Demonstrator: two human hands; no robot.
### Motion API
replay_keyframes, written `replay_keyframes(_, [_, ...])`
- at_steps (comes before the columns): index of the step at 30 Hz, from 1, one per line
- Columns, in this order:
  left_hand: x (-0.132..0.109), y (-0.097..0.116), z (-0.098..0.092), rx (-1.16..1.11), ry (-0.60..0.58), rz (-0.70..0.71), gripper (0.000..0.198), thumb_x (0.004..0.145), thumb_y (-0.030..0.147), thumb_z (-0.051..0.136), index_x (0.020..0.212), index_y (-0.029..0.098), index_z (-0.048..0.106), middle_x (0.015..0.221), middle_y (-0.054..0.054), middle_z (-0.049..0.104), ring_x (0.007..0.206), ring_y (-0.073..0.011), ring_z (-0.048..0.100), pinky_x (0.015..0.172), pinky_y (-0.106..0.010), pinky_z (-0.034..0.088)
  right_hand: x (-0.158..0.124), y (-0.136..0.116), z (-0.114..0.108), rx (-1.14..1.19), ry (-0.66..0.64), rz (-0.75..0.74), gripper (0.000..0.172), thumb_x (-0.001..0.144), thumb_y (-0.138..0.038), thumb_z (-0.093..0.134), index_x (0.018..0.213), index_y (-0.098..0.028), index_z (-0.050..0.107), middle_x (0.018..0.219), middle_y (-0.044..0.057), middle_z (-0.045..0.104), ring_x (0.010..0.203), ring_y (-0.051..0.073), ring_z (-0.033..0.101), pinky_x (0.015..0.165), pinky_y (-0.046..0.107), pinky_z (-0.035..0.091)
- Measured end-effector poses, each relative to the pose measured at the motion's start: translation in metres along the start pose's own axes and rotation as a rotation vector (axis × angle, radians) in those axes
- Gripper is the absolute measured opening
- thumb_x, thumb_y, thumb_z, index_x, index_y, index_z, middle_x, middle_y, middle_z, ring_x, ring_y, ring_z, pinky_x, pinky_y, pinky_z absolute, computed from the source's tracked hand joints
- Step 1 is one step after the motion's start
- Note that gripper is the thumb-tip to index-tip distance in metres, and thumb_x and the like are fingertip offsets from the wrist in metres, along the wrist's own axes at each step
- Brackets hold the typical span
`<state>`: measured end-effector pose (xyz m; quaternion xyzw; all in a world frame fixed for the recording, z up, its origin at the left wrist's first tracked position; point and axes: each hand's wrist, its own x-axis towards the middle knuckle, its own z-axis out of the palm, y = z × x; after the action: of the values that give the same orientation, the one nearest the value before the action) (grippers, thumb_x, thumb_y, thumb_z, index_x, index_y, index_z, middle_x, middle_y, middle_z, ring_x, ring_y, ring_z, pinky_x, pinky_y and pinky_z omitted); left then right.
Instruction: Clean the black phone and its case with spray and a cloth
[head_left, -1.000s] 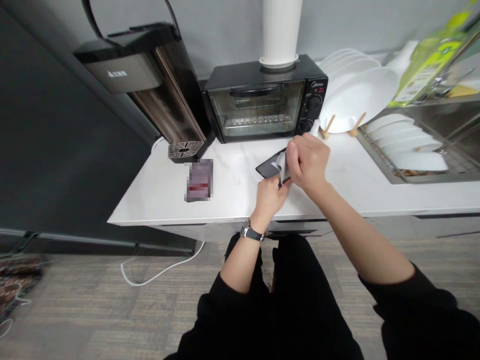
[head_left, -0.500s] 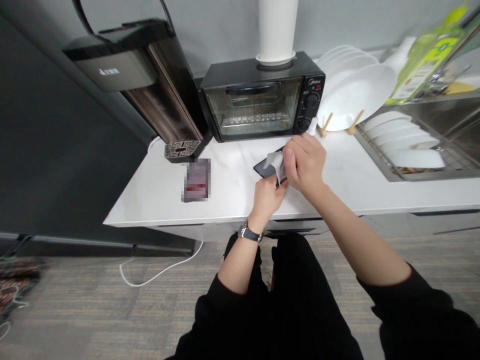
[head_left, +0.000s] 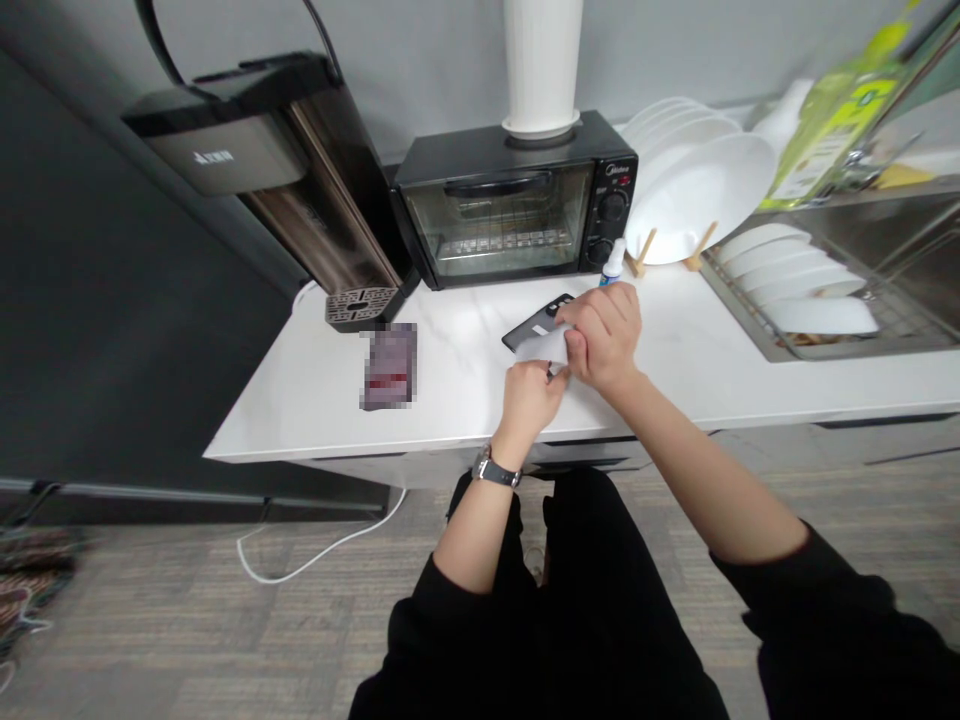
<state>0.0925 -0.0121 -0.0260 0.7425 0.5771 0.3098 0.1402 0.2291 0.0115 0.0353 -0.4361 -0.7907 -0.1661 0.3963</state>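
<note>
A dark grey phone (head_left: 525, 330) is held low over the white counter, its back with the camera lenses facing up. My left hand (head_left: 531, 400), with a watch at the wrist, is closed on the phone's near end; a dark corner shows by its fingers. Bunched in my closed right hand (head_left: 606, 335) is a thin white wipe (head_left: 546, 347), which lies over the near part of the phone and hides it. Just beyond my right hand stands a small spray bottle (head_left: 613, 262) with a white top, its lower part hidden.
A toaster oven (head_left: 517, 220) stands at the back with a white pot (head_left: 541, 70) on top. Left of it is a tall drink dispenser (head_left: 322, 190). A blurred-out flat item (head_left: 390, 367) lies on the counter (head_left: 457, 400). White plates (head_left: 694, 195) and a sink (head_left: 780, 350) are at right.
My right hand has shifted slightly towards me with the wipe, which now looks flatter. The phone's camera end and more of the spray bottle have come into sight.
</note>
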Motion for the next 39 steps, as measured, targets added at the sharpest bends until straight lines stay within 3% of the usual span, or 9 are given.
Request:
replay_keyframes(5, [0.000,-0.001,-0.001,-0.027,-0.008,0.021,0.028,0.098,0.029,0.066,0.072,0.019,0.069,0.071,-0.006,0.076,0.067,-0.0199,0.069,0.061,-0.030,0.038,0.034,-0.032,-0.033,-0.130,-0.176,0.282,0.060,0.107,-0.043,0.031,0.071,-0.018,0.073,0.064,0.012,0.063,0.067,0.025,0.056,0.068,0.039,0.035])
replay_keyframes(9, [0.000,-0.001,-0.001,-0.018,-0.023,0.004,0.035,0.095,0.024,0.067,0.060,0.019,0.064,0.061,-0.007,0.071,0.060,-0.0212,0.066,0.059,-0.032,0.036,0.034,-0.029,-0.035,-0.086,-0.295,0.036,0.059,0.108,-0.046,0.033,0.074,-0.019,0.073,0.070,0.011,0.067,0.071,0.024,0.057,0.071,0.039,0.036])
replay_keyframes(12, [0.000,-0.001,-0.001,-0.009,-0.019,0.004,0.034,0.095,0.025,0.068,0.061,0.019,0.065,0.067,-0.010,0.073,0.066,-0.0241,0.070,0.062,-0.033,0.040,0.013,-0.009,-0.015,-0.013,-0.127,-0.095,0.070,0.110,-0.053,0.017,0.079,-0.024,0.072,0.077,0.009,0.068,0.078,0.025,0.057,0.079,0.042,0.038])
replay_keyframes(16, [-0.001,-0.001,-0.001,-0.023,0.008,0.032,0.015,0.096,0.024,0.067,0.083,0.020,0.073,0.080,-0.009,0.078,0.078,-0.0251,0.075,0.067,-0.031,0.044,0.005,-0.004,-0.007,-0.029,0.025,0.098,0.075,0.109,-0.046,0.006,0.080,-0.023,0.071,0.079,0.012,0.066,0.079,0.028,0.057,0.076,0.042,0.037])
replay_keyframes(21, [-0.002,-0.002,-0.003,-0.010,0.006,0.024,0.020,0.098,0.026,0.064,0.080,0.019,0.071,0.074,-0.007,0.076,0.069,-0.0227,0.072,0.063,-0.031,0.043,0.034,-0.037,-0.044,-0.187,-0.246,0.350,0.061,0.109,-0.045,0.032,0.077,-0.017,0.075,0.072,0.012,0.068,0.066,0.023,0.056,0.066,0.037,0.030])
replay_keyframes(25, [0.000,-0.003,-0.001,0.032,-0.027,0.029,0.018,0.093,0.021,0.066,0.076,0.017,0.072,0.069,-0.008,0.076,0.071,-0.0257,0.073,0.064,-0.032,0.046,0.033,-0.035,-0.044,-0.125,-0.301,-0.059,0.056,0.111,-0.042,0.035,0.079,-0.019,0.074,0.075,0.008,0.070,0.073,0.021,0.056,0.075,0.039,0.034])
replay_keyframes(29, [-0.001,-0.001,-0.001,0.063,-0.032,0.042,0.024,0.095,0.024,0.063,0.076,0.015,0.075,0.073,-0.012,0.078,0.073,-0.0280,0.075,0.067,-0.034,0.047,0.006,-0.007,-0.007,-0.045,0.121,-0.296,0.070,0.113,-0.050,0.015,0.079,-0.023,0.070,0.075,0.006,0.067,0.074,0.021,0.050,0.077,0.041,0.032])
replay_keyframes(32, [-0.001,0.001,-0.001,0.065,-0.028,0.055,0.024,0.097,0.025,0.063,0.080,0.015,0.077,0.078,-0.012,0.080,0.075,-0.0268,0.076,0.067,-0.033,0.046,-0.003,0.001,0.005,-0.043,0.297,-0.185,0.074,0.111,-0.052,0.010,0.077,-0.023,0.069,0.073,0.008,0.064,0.072,0.023,0.049,0.076,0.042,0.033])
replay_keyframes(39, [-0.002,-0.001,-0.001,0.079,-0.022,0.093,0.016,0.097,0.022,0.065,0.087,0.016,0.076,0.081,-0.010,0.080,0.078,-0.0263,0.077,0.066,-0.031,0.045,0.029,-0.033,-0.045,-0.251,-0.196,0.342,0.062,0.106,-0.054,0.043,0.065,-0.017,0.071,0.060,0.012,0.062,0.059,0.023,0.055,0.063,0.036,0.029])
